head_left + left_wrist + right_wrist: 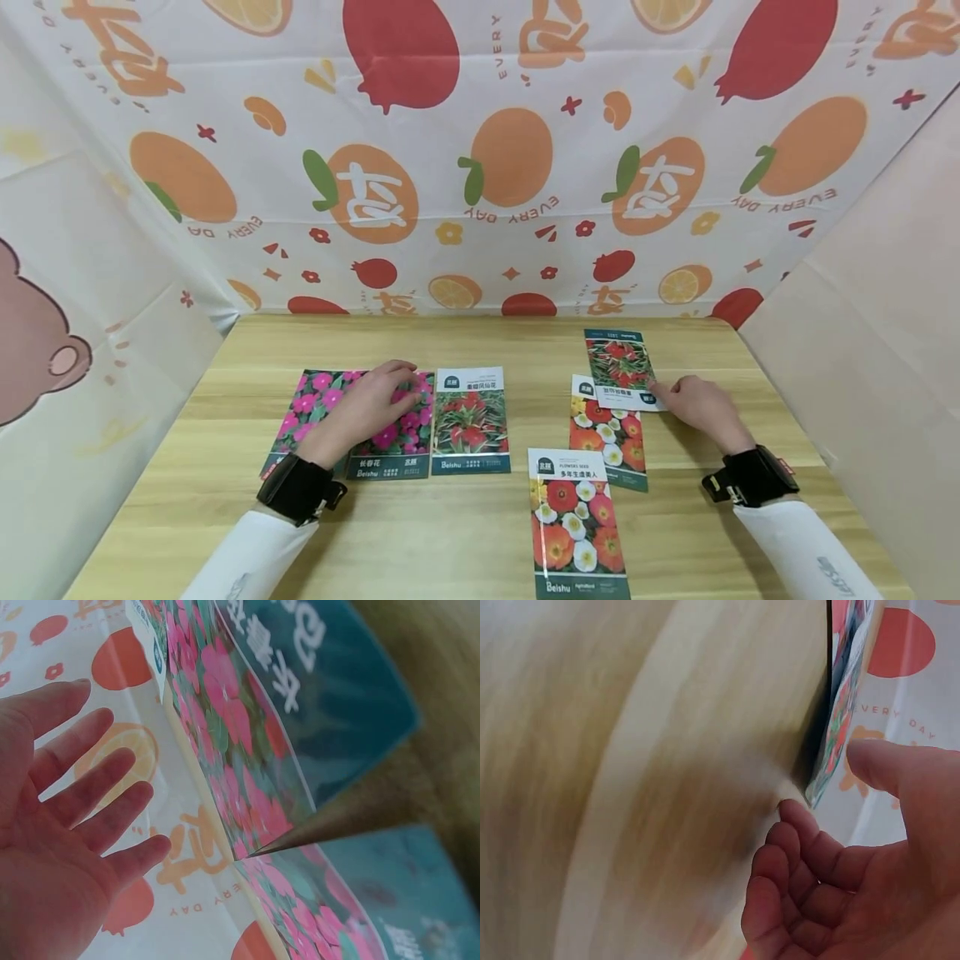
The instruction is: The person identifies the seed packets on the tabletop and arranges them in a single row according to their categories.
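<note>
My left hand (369, 408) hovers over two seed packets with pink flowers, a left one (306, 406) and a right one (390, 454). Its fingers look loosely spread in the left wrist view, holding nothing. Beside them lies an upright red-flowered seed packet (471, 425). On the right, my right hand (701, 407) pinches the lower right corner of an upside-down red-flowered seed packet (621, 362); the right wrist view catches that packet edge-on between thumb and forefinger. It overlaps the top of a poppy seed packet (611, 446). Another poppy packet (577, 529) lies nearer me, overlapping that one's lower left.
The packets lie on a light wooden table (465, 533). A fruit-printed cloth (442, 250) hangs along its back edge, with pale cloth walls (877, 317) on both sides. Each wrist wears a black strap (753, 475).
</note>
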A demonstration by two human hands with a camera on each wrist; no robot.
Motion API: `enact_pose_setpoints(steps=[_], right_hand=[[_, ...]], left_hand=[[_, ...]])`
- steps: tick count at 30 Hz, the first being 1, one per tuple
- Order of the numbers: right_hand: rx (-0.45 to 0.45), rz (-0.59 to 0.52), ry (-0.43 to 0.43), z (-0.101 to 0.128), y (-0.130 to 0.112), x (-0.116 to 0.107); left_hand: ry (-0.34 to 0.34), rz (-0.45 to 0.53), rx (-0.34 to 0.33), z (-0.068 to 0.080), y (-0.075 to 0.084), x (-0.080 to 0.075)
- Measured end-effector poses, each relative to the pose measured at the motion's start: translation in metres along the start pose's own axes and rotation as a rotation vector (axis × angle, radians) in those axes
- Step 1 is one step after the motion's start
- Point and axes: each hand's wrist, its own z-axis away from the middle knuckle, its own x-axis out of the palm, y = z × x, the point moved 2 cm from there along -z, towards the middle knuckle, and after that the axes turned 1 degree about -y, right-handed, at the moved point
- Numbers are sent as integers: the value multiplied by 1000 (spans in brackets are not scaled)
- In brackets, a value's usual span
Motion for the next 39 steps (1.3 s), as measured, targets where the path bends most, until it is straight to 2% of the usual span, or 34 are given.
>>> enact_pose_setpoints(steps=[3, 9, 15, 20, 26, 33, 39], right_hand=[[-7, -17, 1, 0, -2, 5], [-41, -86, 71, 4, -10, 7], [-70, -242, 222, 8, -16, 2], [-63, -387, 290, 9, -21, -4], [-78, -422, 410, 9, -28, -13], [-136, -445, 398, 9, -45, -17], [-187, -475, 343, 11, -64, -18]], left_hand=[[0, 6, 1, 2, -1, 0], [28, 6, 20, 2, 0, 0], [52, -2, 27, 4, 3, 0], [80, 16, 13, 5, 5, 0], [133, 53, 17, 6, 3, -2], [140, 55, 6, 5, 7, -3], [140, 66, 4, 1, 14, -3]])
